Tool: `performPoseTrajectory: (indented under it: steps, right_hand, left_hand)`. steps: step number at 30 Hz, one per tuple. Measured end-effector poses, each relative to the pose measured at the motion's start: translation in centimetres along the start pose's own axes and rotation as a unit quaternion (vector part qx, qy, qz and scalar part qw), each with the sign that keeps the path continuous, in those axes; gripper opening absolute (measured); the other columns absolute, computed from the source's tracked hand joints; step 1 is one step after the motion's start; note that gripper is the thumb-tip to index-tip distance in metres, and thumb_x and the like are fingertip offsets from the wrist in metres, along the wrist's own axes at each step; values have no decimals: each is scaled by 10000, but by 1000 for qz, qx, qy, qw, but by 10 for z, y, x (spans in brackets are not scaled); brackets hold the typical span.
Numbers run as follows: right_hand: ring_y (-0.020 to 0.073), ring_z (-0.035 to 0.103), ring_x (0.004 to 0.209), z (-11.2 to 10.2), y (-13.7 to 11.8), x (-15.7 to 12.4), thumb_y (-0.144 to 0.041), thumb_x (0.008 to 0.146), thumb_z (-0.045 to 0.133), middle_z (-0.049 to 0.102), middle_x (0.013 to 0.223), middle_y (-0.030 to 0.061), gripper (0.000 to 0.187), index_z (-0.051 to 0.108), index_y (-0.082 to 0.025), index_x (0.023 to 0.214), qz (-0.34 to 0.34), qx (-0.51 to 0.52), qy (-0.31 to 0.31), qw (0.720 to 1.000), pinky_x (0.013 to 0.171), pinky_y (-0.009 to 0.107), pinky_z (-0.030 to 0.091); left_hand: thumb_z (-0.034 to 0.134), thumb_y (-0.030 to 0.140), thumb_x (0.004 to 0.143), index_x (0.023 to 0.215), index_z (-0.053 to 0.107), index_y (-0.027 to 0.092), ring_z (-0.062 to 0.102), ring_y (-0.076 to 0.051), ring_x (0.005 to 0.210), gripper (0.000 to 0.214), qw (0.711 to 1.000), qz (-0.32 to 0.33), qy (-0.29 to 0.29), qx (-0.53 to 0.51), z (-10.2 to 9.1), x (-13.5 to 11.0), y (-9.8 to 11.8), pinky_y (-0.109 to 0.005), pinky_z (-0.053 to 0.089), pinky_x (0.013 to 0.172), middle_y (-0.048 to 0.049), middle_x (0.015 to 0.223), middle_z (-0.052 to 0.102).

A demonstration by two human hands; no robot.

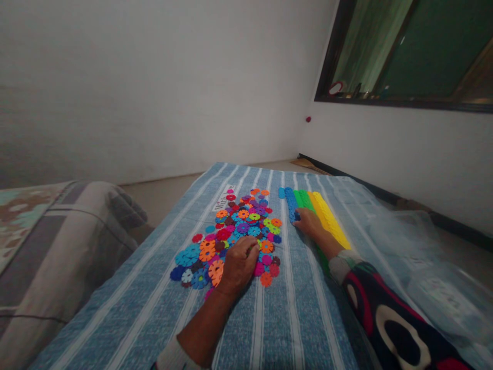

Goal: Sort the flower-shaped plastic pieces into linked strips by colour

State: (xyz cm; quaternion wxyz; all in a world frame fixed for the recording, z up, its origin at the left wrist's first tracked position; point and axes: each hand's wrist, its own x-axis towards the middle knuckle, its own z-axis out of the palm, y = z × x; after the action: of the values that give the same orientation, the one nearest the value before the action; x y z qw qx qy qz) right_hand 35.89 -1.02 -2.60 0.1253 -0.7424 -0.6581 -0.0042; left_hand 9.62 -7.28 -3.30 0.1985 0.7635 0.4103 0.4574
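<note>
A loose pile of colourful notched plastic discs (242,227), shaped like flowers, covers the middle of the cloth. My left hand (239,261) rests on the pile's near right part, fingers curled inward; what they hold, if anything, is hidden. To the right, discs are laid in straight overlapping rows: a blue row (289,200), a green row (304,198) and a yellow row (327,218). My right hand (311,225) is at the near end of the blue row, its fingers closed on a dark blue disc (297,216). My right forearm covers part of the green row.
A striped blue cloth (154,293) covers the table. Clear plastic packaging (442,298) lies along the right side. A cloth-covered piece of furniture (88,231) stands at the left. Behind are a white wall (162,87) and a dark-framed window (416,51).
</note>
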Motion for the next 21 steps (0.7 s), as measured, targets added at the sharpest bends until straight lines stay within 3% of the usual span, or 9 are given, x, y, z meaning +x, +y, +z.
performPoseTrajectory:
  steps: [9,13,17,21]
  right_hand:
    - [246,586,1159,-9,-9,-13,-261,888,631,641,1225,145,405,583,-142,1273,14,-1,17,1000,907,301,431]
    - [237,601,1118,-7,-32,-37,-296,926,568,626,1243,132,359,590,-172,1262,-1,6,19,1000,873,301,441]
    - [215,606,1087,2,-58,-70,-299,924,556,644,1209,102,337,606,-203,1243,-59,47,-9,997,851,273,429]
    - [216,608,1033,15,-70,-96,-292,931,541,669,1134,88,292,629,-202,1194,-87,68,-10,994,823,275,416]
  left_hand:
    - [502,249,871,814,696,202,686,-189,872,208,1000,4,15,-3,2,-1,-4,-315,536,821,-56,874,739]
    - [498,226,873,812,693,198,686,-184,858,206,1000,11,20,1,4,-2,-5,-308,534,809,-56,862,736]
    - [505,206,866,807,690,199,681,-179,843,194,1000,14,28,6,4,-4,-7,-298,530,786,-53,854,733]
    - [508,208,869,805,685,195,674,-178,839,188,999,6,33,10,4,-4,-10,-302,524,784,-52,850,728]
